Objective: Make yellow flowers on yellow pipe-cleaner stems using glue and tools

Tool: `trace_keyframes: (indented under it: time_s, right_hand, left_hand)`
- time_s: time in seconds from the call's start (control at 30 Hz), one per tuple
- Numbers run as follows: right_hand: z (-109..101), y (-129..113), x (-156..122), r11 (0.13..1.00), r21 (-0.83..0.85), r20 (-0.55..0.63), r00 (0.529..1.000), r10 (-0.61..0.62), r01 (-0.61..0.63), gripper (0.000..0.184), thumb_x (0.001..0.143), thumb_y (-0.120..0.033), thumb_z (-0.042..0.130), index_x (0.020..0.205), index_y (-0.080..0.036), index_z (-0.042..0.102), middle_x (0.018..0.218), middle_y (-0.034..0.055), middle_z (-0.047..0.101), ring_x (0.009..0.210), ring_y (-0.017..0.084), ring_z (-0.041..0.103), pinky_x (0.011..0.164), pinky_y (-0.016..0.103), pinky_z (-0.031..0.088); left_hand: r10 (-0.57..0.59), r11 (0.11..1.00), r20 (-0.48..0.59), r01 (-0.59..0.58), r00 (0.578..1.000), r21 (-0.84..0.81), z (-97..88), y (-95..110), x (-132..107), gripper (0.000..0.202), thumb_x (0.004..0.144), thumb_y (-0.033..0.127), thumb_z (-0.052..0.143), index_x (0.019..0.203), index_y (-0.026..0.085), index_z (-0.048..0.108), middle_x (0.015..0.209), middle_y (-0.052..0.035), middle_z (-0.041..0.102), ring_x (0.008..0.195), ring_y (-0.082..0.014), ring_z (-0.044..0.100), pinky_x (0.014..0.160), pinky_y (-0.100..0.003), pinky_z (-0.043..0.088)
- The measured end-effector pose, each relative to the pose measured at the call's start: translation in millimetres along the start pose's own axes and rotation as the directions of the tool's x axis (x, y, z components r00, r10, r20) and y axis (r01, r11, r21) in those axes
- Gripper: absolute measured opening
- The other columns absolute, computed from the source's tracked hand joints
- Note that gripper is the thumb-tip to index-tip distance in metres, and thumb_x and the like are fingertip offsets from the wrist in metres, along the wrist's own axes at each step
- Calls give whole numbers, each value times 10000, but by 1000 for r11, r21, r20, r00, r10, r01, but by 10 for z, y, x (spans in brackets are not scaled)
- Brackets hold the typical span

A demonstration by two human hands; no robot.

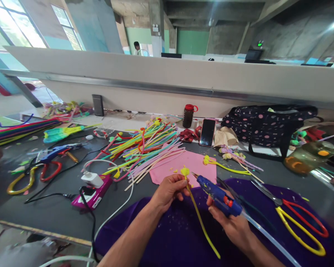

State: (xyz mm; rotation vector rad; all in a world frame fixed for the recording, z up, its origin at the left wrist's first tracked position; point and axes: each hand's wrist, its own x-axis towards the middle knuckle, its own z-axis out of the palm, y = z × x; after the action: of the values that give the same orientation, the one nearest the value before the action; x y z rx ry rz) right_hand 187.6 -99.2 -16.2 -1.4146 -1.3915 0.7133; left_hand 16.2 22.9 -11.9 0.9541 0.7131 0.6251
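Head view: holds a yellow pipe-cleaner flower (185, 171) in front, centre, pinched just below its head between the thumb and forefinger of the left hand (168, 191), other fingers curled loosely beneath. Grips a blue hot glue gun (219, 196) in the right hand (229, 224), fingers wrapped around the handle; too hidden to say whether any presses the trigger.

Points the nozzle (195, 175) far and left, just to the right of the flower head, seemingly apart from it by a narrow gap. Sits right at the left fingertips, so nearer to that hand than to the right one. Slants, along the stem (202, 218), from the head down toward the near right, between both hands and more steeply than the gun. Trails a translucent glue stick (267, 235) from the gun's back end, also toward the near right.

Has a pink sheet (167, 163) just beyond and crumb-flecked purple cloth (161, 237) beneath. Bounded at far left by bundled pipe cleaners (144, 148), at far right by a second yellow flower (228, 167), at right by scissors (278, 202), at left by a magenta power strip (100, 193) on the dark worktop (58, 218), well inside its near-left edge.
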Motion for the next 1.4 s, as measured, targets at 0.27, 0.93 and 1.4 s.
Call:
trace_keyframes:
  time_s: [0.27,0.93,1.4]
  right_hand:
    - [-19,-9,17,999,-20,23,999,36,-35,187,787,-337,545,911,-197,558,808,38,600,657,158,559,574,251,473]
    - [-116,212,352,725,585,190,930,313,-363,311,772,-376,487,806,-111,646,627,47,620,510,121,537,475,223,432]
    - [-77,400,456,738,454,216,865,453,-500,277,718,-332,615,919,-144,588,762,39,634,645,128,612,554,233,505]
  left_hand:
    - [-21,996,0,21,1000,-91,-40,39,3,215,679,288,659,776,109,589,672,-38,630,447,-57,541,341,-121,369]
    - [57,994,-4,-57,998,-92,-87,104,-23,145,710,238,642,761,115,582,681,-11,621,449,-37,530,347,-105,384]
    - [63,995,-3,-63,998,-80,-76,122,-34,161,703,246,647,755,111,576,700,-20,615,455,-36,529,345,-103,378]
